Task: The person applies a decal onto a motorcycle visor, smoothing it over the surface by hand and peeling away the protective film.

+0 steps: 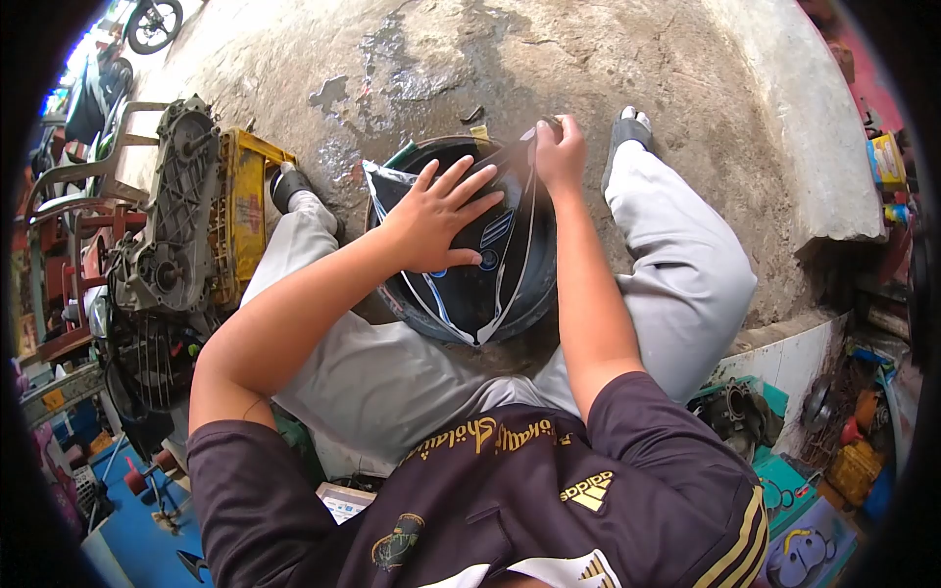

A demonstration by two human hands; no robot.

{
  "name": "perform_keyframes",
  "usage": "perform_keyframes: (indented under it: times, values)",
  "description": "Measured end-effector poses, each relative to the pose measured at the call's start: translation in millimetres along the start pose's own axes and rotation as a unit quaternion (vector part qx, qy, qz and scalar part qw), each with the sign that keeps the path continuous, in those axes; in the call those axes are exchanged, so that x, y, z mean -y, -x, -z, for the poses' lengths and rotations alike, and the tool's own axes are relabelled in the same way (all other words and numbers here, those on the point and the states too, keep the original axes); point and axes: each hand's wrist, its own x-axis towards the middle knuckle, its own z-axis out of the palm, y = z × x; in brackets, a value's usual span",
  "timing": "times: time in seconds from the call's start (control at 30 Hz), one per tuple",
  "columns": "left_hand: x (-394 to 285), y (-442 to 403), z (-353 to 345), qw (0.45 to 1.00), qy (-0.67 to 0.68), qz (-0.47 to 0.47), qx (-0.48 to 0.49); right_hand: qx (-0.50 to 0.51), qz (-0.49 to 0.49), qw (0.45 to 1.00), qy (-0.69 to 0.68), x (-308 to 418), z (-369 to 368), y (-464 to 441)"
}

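The right hand (560, 157), fingers closed together apparently on the far tip of the black panel (474, 299), and the left hand (438, 220), fingers spread across its face, seemingly steady it over the round tub (542, 294), set between the legs (676, 245) within easy reach.

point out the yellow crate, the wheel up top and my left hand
Yellow crate (245, 196): head view, on its side.
Wheel (154, 24): head view, near its hub.
Left hand (433, 218): head view, on the back of the hand.
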Motion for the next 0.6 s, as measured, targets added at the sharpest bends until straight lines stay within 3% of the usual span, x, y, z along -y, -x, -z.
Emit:
perform_keyframes:
  times: [0.03, 0.13, 0.27, 0.33, 0.53, 0.6]
  values:
    - [-0.1, -0.4, 0.8, 1.000, -0.002, 0.001, 0.002, 0.046, -0.017, 0.999, 0.006, 2.0, 2.4, -0.5]
    - [0.0, -0.4, 0.8, 1.000, -0.002, 0.001, 0.001, 0.058, -0.042, 0.997, 0.018, 3.4, 0.5, -1.3]
    - [-0.5, -0.4, 0.3, 1.000, -0.002, 0.002, 0.000, 0.013, -0.004, 1.000, 0.028, 7.6, 1.1, 0.2]
    - [-0.3, -0.4, 0.6, 1.000, 0.001, 0.002, 0.001, 0.077, -0.020, 0.997, 0.013, 3.6, 3.1, -1.0]
    - [0.2, -0.5, 0.7, 1.000, 0.002, 0.001, -0.001, 0.002, 0.037, 0.999, 0.024, 4.5, -1.3, -0.1]
    - [0.7, -0.3, -0.5, 1.000, 0.003, -0.001, -0.002, 0.025, 0.053, 0.998, 0.036, 7.1, 2.1, 1.3]
